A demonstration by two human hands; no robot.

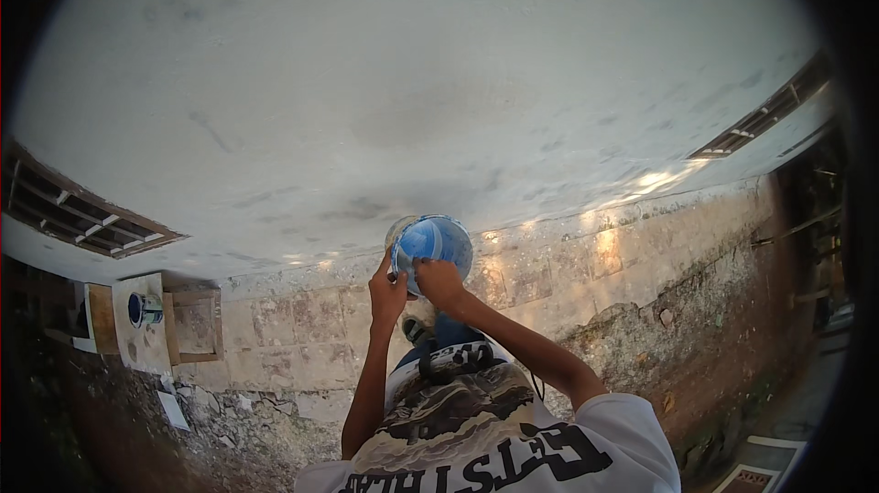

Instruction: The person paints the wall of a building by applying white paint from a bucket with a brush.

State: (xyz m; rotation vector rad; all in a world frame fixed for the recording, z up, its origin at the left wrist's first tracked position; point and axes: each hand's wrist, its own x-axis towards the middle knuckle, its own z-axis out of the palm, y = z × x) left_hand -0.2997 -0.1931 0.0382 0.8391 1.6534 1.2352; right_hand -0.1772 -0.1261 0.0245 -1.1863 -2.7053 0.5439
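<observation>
A round plastic bucket with blue paint inside is held up in front of the person's chest, close to a pale plastered wall with a rough, weathered stone base. The left hand grips the bucket's near-left rim, its fingers curled over the edge and pinching it. The right hand rests on the near side of the rim just beside the left one, fingers bent down onto the bucket; whether they close on the rim or on something small inside cannot be told. Both bare forearms rise from the lower edge, above a white printed T-shirt. Below the bucket a dark shoe shows. Well apart to the left, a dark blue can sits on a pale slab beside a brown wooden frame. Slatted window vents break the wall at left and right.
</observation>
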